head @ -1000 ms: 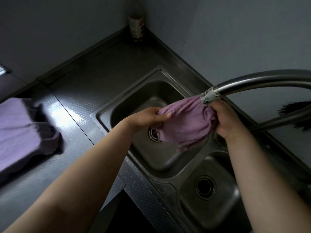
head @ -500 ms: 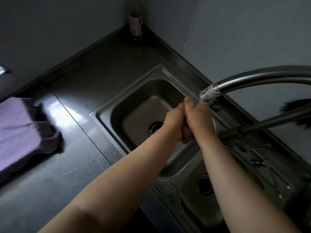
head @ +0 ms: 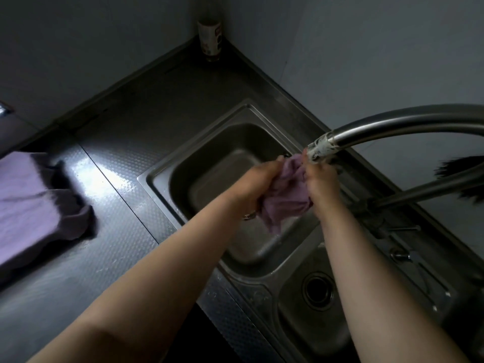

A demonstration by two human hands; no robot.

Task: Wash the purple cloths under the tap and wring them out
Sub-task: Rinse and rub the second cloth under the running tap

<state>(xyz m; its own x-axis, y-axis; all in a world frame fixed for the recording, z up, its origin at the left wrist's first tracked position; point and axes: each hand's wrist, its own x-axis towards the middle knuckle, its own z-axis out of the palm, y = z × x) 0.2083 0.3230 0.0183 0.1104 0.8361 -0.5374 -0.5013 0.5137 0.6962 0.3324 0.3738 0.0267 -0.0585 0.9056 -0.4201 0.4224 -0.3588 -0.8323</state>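
Nothing readable here. The bottle [head: 209, 38] standing in the far corner behind the sink [head: 157, 176] wears a pale label with a reddish patch, but its print is too small and blurred to read.

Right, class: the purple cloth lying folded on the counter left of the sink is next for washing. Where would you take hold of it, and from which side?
Probably the rumpled right-hand end of the folded purple cloth, nearest the sink. There the folds bunch into a raised ridge fingers can pinch from above. Come from the sink side; the flat part runs out of view.
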